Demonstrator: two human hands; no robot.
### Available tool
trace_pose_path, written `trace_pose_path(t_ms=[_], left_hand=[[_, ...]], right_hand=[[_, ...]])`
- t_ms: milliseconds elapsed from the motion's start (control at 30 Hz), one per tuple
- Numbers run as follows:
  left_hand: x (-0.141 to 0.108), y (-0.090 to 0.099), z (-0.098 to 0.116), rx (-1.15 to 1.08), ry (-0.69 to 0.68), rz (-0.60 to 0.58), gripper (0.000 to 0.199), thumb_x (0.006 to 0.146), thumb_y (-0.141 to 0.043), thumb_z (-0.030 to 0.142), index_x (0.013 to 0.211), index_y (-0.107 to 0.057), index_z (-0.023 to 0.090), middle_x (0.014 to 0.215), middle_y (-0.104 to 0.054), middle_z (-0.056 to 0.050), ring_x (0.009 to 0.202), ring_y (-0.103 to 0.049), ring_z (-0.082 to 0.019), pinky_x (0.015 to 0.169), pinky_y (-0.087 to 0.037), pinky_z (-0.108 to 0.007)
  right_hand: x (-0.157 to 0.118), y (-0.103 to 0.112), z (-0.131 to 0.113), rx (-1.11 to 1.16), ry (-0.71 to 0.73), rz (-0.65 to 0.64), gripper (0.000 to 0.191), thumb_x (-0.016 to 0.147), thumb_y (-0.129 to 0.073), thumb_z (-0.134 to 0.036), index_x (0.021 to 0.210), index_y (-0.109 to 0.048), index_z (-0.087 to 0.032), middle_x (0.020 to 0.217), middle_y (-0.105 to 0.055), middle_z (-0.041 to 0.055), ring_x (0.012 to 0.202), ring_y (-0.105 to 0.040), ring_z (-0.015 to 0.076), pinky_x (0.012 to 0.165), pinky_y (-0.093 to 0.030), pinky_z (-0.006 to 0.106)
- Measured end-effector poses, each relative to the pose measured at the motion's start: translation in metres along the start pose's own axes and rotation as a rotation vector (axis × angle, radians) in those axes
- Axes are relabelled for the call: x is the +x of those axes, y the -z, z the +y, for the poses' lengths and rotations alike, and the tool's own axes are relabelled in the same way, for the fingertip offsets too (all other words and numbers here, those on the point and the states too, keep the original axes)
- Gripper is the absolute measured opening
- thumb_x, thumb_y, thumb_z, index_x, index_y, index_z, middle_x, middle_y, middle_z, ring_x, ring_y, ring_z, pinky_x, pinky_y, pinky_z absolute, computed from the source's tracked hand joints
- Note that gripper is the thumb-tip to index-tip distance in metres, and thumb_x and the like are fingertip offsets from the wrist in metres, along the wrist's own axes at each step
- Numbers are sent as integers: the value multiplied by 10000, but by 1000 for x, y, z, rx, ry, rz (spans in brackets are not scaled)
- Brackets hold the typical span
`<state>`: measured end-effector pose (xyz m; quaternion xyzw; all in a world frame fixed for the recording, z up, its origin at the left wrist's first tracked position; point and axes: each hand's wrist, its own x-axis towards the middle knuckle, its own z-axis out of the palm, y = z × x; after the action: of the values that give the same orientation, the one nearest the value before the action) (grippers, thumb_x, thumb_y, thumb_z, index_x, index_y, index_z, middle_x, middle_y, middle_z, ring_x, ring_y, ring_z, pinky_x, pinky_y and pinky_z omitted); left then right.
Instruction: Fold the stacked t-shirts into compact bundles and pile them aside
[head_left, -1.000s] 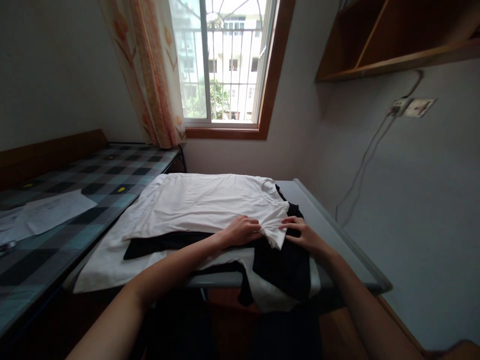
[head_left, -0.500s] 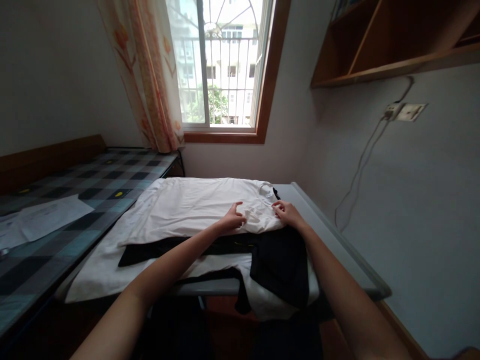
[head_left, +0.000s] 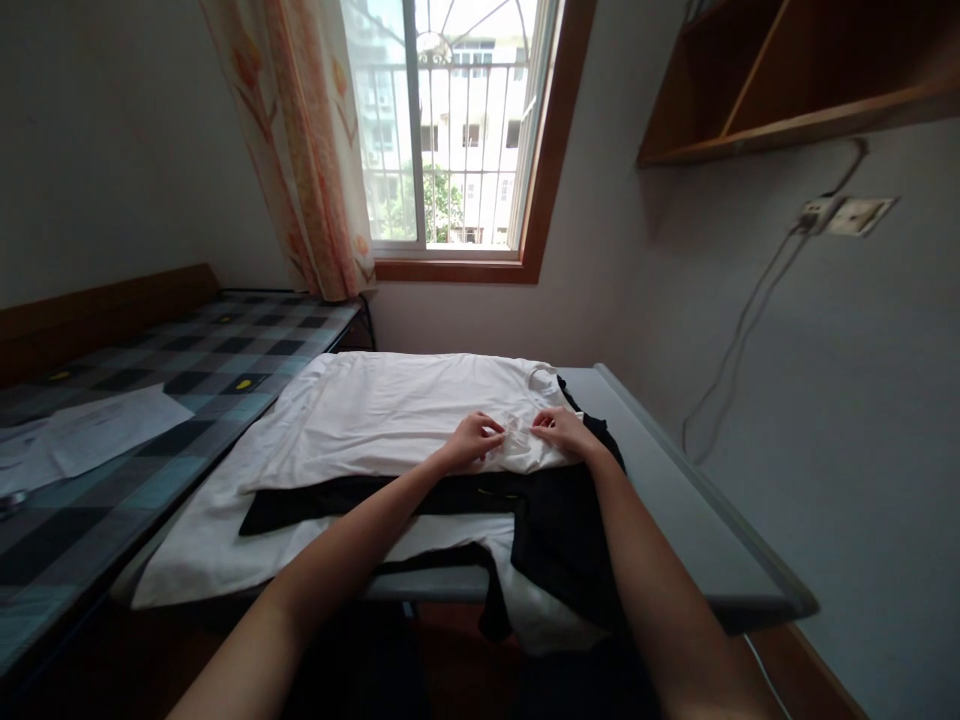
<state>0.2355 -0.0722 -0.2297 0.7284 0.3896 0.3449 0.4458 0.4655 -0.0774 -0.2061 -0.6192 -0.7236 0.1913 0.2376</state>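
Observation:
A white T-shirt (head_left: 390, 410) lies spread on top of a pile, its neckline at the right end. My left hand (head_left: 472, 440) is closed in a pinch on the bunched fabric near its sleeve. Just right of it, my right hand (head_left: 566, 432) pinches the same bunched part, below the collar. Under the white T-shirt lies a black shirt (head_left: 562, 530), whose sleeve spreads toward me. Another white garment (head_left: 202, 550) forms a lower layer, and part of it hangs over the table's front edge.
The pile rests on a grey table (head_left: 675, 500) against the wall. At left stands a bed with a checked cover (head_left: 277, 345) and white papers (head_left: 120, 430) on it. A curtain (head_left: 304, 150) hangs beside the window. Wall shelves (head_left: 750, 90) and a socket with cables (head_left: 817, 213) are at right.
My left hand has gone from outstretched fingers to a pinch on the white T-shirt. My right hand has moved slightly left and down from the collar, and the sleeve fabric is bunched between the hands.

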Motion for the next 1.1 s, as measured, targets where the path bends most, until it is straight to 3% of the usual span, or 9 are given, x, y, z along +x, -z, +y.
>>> trace_pose_path(t_ms=[167,333,567,667,767,967,1100], left_hand=[[2,-1,4,7,-72,185,148,768,-724,262,774,-662,128,838,-639,-43,650,-615,-92,519,-480,-167],[8,12,4,-208,32,292,199,814,-678,312,795,-561,151,641,-616,-4,620,-640,-126,483,-455,-171],[12,21,-2,-310,129,279,236,831,-658,280,1009,-548,170,630,-560,49,516,-589,-80,460,-388,-147],[13,22,-6,-271,122,230,298,817,-677,299,1055,-545,176,674,-559,46,516,-572,-73,468,-398,-156],[12,25,-9,-159,86,156,393,788,-702,297,1125,-536,180,691,-558,47,546,-588,-87,482,-413,-164],[8,26,-4,92,-85,111,129,790,-614,178,914,-652,174,764,-627,10,708,-618,-113,623,-486,-201],[9,25,-4,222,-116,115,157,786,-627,200,904,-723,160,777,-682,-20,722,-604,-131,688,-497,-237]], right_hand=[[-2,-1,6,85,7,233,127,813,-592,-285,797,-657,-177,802,-708,59,708,-635,163,673,-490,262],[1,-4,15,52,-90,361,119,841,-567,-291,851,-637,-196,792,-706,57,706,-644,172,663,-475,265],[-5,-11,-5,-244,-155,357,117,875,-553,-255,927,-655,-229,934,-718,65,852,-649,216,717,-445,293],[-7,-10,-17,-338,-101,394,172,878,-534,-205,1003,-653,-215,1025,-696,101,926,-634,235,790,-440,322],[-9,-11,-23,-321,-90,372,187,913,-518,-287,1014,-653,-207,990,-690,103,933,-626,247,821,-436,345],[-2,-22,-16,-204,-49,296,208,910,-537,-322,1000,-678,-198,1016,-645,96,896,-622,216,820,-453,322],[5,-29,-12,-186,-11,253,244,922,-525,-342,958,-716,-196,1126,-636,115,1037,-593,237,935,-428,352]])
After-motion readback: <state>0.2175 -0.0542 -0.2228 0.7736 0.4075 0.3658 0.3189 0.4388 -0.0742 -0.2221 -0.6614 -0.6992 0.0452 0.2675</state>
